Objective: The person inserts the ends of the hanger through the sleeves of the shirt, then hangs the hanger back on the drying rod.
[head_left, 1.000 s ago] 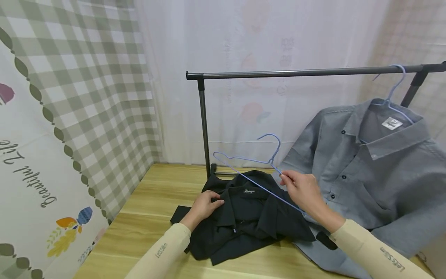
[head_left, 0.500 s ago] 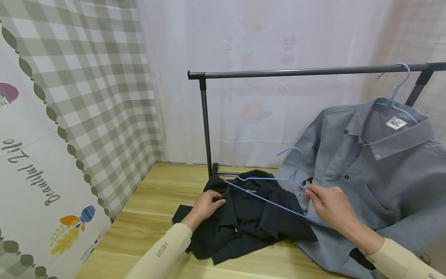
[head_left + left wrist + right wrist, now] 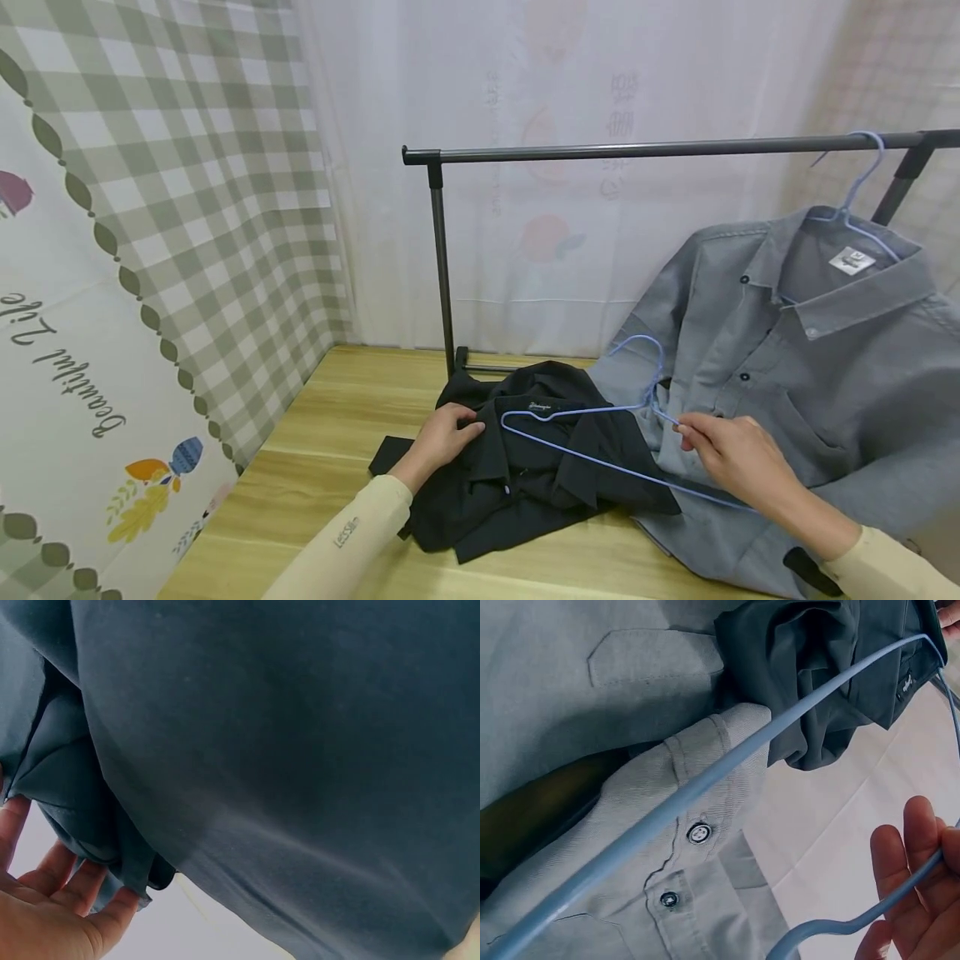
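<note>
A black collared shirt (image 3: 525, 475) lies bunched on the wooden table. At its left collar edge, my left hand (image 3: 442, 437) pinches the cloth between thumb and fingers; in the left wrist view, the fingertips (image 3: 120, 900) meet dark folds of the shirt (image 3: 285, 750). My right hand (image 3: 738, 458) grips one shoulder of a light-blue wire hanger (image 3: 592, 461) between thumb and fingers. The hanger's free end lies over the black shirt's neck opening in the head view, and its hook points up and left. The right wrist view shows the hanger wire (image 3: 667, 810) crossing before both shirts.
A grey shirt (image 3: 720, 333) hangs on another blue hanger (image 3: 851, 187) from a dark metal rail (image 3: 637, 152) at the right. Its lower part spreads onto the table (image 3: 315, 467). The rack's left post (image 3: 441, 267) stands behind the black shirt. Checked cloth (image 3: 225, 167) covers the left side.
My right hand has carried the hanger rightward and down, so its free end has lowered from above the black shirt to its neck opening. My left hand stays at the collar.
</note>
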`<state>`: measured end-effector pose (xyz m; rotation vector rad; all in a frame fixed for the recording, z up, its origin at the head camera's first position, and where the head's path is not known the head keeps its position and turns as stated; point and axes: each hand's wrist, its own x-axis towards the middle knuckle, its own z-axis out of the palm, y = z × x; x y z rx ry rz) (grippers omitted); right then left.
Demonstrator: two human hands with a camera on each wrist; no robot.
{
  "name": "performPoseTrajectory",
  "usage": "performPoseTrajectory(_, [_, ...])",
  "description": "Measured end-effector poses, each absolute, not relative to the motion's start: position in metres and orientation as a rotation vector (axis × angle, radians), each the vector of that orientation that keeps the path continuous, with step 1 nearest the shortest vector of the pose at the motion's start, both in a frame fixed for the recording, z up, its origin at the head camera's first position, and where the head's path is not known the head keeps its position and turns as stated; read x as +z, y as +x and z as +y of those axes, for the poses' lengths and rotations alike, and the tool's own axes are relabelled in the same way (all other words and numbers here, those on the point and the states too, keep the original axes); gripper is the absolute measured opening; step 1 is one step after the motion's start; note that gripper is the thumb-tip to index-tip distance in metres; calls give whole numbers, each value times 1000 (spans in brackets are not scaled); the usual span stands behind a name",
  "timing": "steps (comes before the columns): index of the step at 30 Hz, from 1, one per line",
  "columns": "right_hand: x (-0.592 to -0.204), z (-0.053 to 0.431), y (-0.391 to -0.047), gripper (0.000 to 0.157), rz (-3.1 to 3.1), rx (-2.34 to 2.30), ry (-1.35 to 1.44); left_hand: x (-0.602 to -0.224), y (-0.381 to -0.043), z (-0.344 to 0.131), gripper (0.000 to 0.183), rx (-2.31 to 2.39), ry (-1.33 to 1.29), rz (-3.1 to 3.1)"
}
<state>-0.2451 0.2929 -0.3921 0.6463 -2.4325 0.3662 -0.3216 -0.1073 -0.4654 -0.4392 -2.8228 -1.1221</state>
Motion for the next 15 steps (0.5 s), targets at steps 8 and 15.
performPoseTrajectory(8, [-394,284,-253,15,-2466,342,678,-461,-321,-106,31,-1168,-502,-2817])
performPoseTrajectory(15, [-394,272,-260,20,-2425,324,722,-456,-321,-100,31,-1100,-698,-2757])
